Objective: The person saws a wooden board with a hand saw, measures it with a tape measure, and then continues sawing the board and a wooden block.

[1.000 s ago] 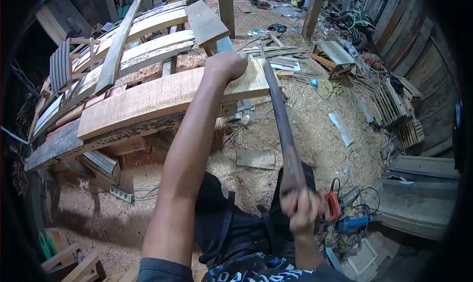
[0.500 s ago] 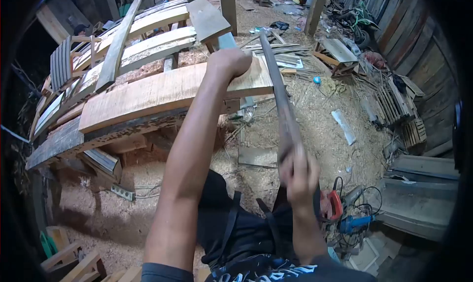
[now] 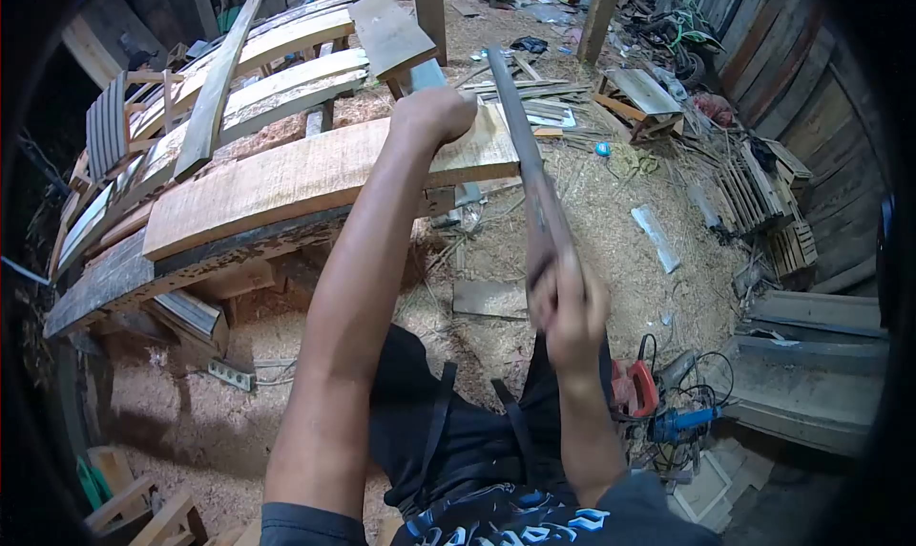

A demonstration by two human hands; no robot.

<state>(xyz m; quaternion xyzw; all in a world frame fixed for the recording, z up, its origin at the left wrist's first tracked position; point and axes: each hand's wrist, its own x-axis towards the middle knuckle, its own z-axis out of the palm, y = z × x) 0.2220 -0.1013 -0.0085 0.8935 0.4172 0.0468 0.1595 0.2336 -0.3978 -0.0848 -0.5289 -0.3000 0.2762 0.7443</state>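
A thick, pale wooden plank (image 3: 286, 178) lies across a dark, rough timber beam (image 3: 105, 293). My left hand (image 3: 434, 116) is closed at the plank's far edge near its right end; its fingertips are hidden behind the hand. In my right hand (image 3: 570, 307), slightly blurred, is the handle of a handsaw (image 3: 520, 131). Its long grey blade points away from me and crosses the plank's right end, touching it. The saw's teeth cannot be seen from above.
More boards (image 3: 296, 83) and a leaning grey plank (image 3: 221, 88) lie behind at left. A short board (image 3: 391, 32) sits beyond my left hand. At lower right are a red power tool (image 3: 634, 388) and a blue one (image 3: 682, 422) with cords. Wood shavings cover the floor.
My right hand has pushed the handsaw a little forward, away from my body. The left hand stays on the plank. The whole view has shifted slightly.
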